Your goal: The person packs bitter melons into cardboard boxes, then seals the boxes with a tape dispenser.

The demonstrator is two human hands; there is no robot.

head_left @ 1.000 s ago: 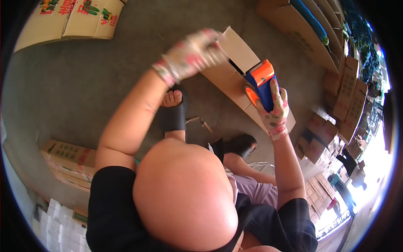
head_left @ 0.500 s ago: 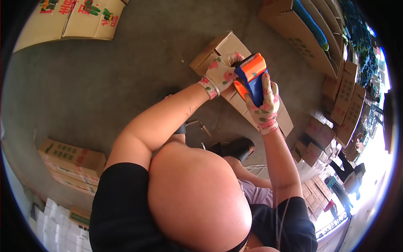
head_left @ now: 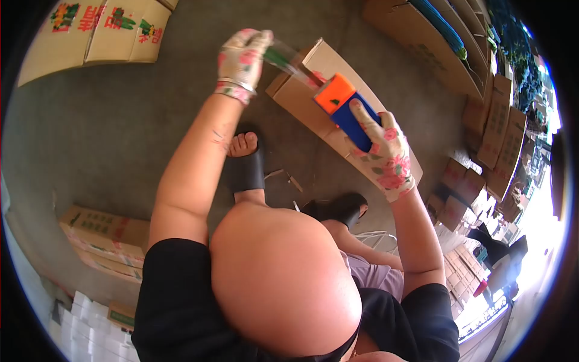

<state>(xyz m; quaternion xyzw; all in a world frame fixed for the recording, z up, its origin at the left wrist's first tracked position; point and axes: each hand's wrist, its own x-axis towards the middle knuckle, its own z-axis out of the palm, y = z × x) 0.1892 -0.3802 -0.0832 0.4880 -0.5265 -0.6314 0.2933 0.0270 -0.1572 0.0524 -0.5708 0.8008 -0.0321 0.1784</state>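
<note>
An orange and blue tape dispenser (head_left: 350,111) is gripped in my right hand (head_left: 389,151), its orange part facing up and left. My left hand (head_left: 243,60) pinches the end of a clear tape strip (head_left: 286,58), stretched from the dispenser and blurred by motion. Both hands wear floral-patterned gloves. Below the dispenser lies a closed, long cardboard box (head_left: 338,60) on the floor; the dispenser and my right hand cover part of it.
Printed cartons (head_left: 111,30) stand at upper left, and flat cartons (head_left: 105,235) lie at lower left. An open carton (head_left: 416,36) holding blue-green bundles is at upper right. More stacked boxes (head_left: 503,145) line the right side. My feet (head_left: 244,148) rest beside the long box.
My left hand has moved up and left, away from the dispenser, drawing out a length of tape. My right hand has tilted the dispenser further left.
</note>
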